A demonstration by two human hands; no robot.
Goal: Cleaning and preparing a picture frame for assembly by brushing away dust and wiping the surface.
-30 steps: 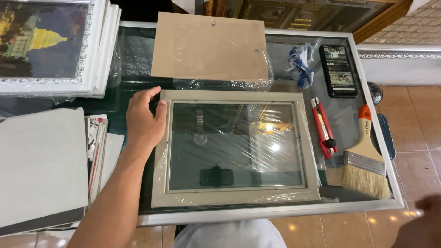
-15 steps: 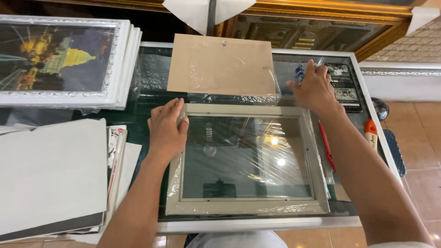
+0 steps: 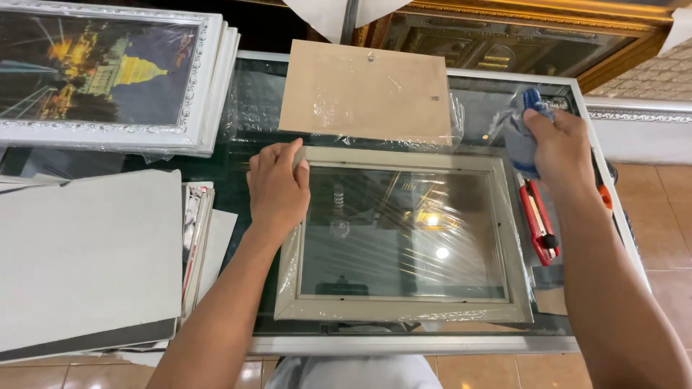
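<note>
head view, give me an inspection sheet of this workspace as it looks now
surface: glass-topped table, metal edged.
job's things: pale picture frame in clear wrap, lying flat; blue cloth.
clutter: brown backing board; red utility knife; stack of white framed pictures; grey boards.
grips: left hand pressing on the frame's top-left corner; right hand holding the blue cloth.
cables: nothing seen.
surroundings: gold frames behind; tiled floor.

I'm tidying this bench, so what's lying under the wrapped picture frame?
The frame lies on a glass table, its left edge under the left hand. Through the pane only reflections show; anything beneath the table is unclear.
</note>
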